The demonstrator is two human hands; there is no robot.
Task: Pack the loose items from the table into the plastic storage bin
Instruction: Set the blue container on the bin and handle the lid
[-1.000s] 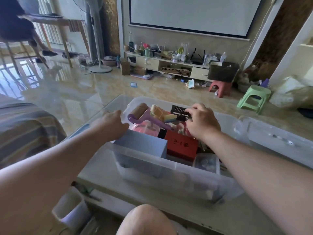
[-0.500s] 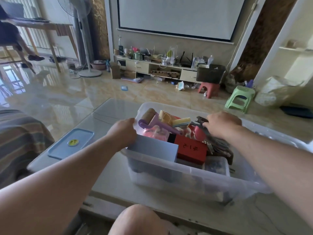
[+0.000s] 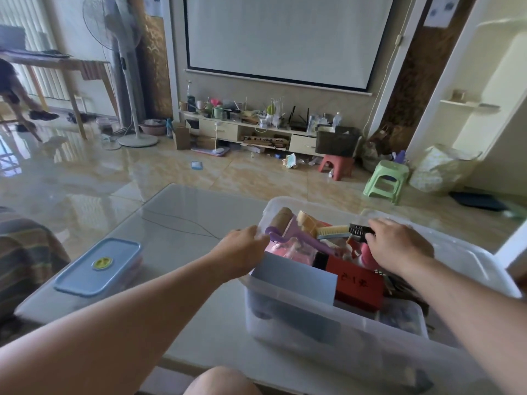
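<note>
Nearest, we note the plastic storage bin point(image 3: 313, 323) at 5 o'clock on the table point(image 3: 199, 212), already crowded: grey box point(image 3: 296, 277), red box point(image 3: 356, 286), purple roller point(image 3: 296, 238). Left hand point(image 3: 242, 252) curls over the bin's 9 o'clock rim. Right hand point(image 3: 399, 249) lies among contents at 1 o'clock; finger state unclear. We judge settling contents. Next: fetch blue-lidded container point(image 3: 99, 266) at 9 o'clock.

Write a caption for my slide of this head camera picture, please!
Two hands, left hand and right hand, reach into a nearly full clear plastic storage bin on the table.
</note>
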